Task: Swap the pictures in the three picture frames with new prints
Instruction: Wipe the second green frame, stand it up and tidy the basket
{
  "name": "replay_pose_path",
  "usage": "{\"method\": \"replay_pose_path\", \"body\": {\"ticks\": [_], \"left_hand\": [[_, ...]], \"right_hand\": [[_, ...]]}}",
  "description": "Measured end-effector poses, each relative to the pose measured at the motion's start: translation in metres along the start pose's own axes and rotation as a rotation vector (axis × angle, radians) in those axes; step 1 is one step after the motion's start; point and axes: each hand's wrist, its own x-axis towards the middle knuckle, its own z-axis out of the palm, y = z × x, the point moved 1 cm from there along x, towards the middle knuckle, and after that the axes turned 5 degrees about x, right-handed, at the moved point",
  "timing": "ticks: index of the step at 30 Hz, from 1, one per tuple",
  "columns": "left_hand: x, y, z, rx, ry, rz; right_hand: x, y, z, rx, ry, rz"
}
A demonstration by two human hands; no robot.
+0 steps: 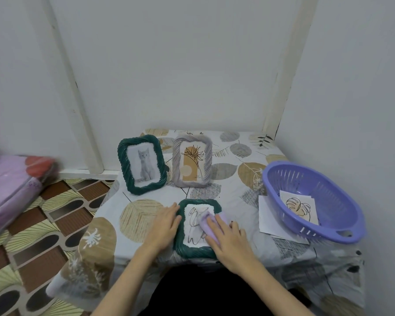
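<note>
Third frame (197, 228) lies flat at 6 o'clock on the table (237, 197), glass up, line-drawing print showing inside. Left hand (167, 224) rests w/ fingers straight & together on the frame's left edge, pinning it down. Right hand (228, 238) presses a small lilac cloth (206, 223) onto the glass, fingers laid flat over it, looks like a wipe-down rather than a swap, so I'd judge this frame's near done. Up at 11 o'clock the dark green frame (142, 164) stands upright w/ a cat photo; just beside it at 12 the grey frame (192, 160) stands w/ a plant drawing. At 3 o'clock the purple basket (315, 201) holds a leaf print (298, 207), white sheets (268, 218) tucked partly under its near-left side. Can't tell which prints are old vs new. Next move prob calls for lifting the cloth away, then gripping the flat frame by both edges & standing it up w/o smudging the glass.
</note>
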Motion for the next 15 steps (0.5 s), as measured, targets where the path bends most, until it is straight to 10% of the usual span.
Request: {"method": "replay_pose_path", "body": {"ticks": [15], "left_hand": [[-0.005, -0.013, 0.018, 0.307, 0.032, 0.064]], "right_hand": [[0.031, -0.017, 0.009, 0.155, 0.177, -0.243]]}}
